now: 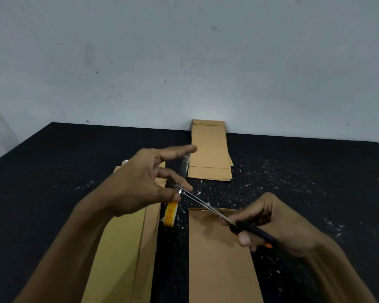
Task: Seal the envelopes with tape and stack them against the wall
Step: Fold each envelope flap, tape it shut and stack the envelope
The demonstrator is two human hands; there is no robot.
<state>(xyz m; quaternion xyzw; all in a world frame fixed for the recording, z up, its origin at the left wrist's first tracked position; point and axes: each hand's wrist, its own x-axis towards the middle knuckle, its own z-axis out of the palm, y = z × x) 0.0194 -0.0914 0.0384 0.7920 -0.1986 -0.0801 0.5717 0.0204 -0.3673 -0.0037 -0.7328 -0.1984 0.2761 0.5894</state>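
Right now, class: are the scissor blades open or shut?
Open, slightly: the scissors in the right hand show two thin blades parted toward the tips, near the left hand's fingers.

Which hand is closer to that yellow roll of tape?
Left. The left hand hovers just above the tape roll, pinching a clear tape strip. The right hand is off to its right, gripping the scissors over an envelope.

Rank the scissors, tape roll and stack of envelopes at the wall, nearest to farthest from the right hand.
1. Scissors: held in the right hand.
2. Tape roll: to its left, between the envelopes.
3. Stack of envelopes: far back against the wall.
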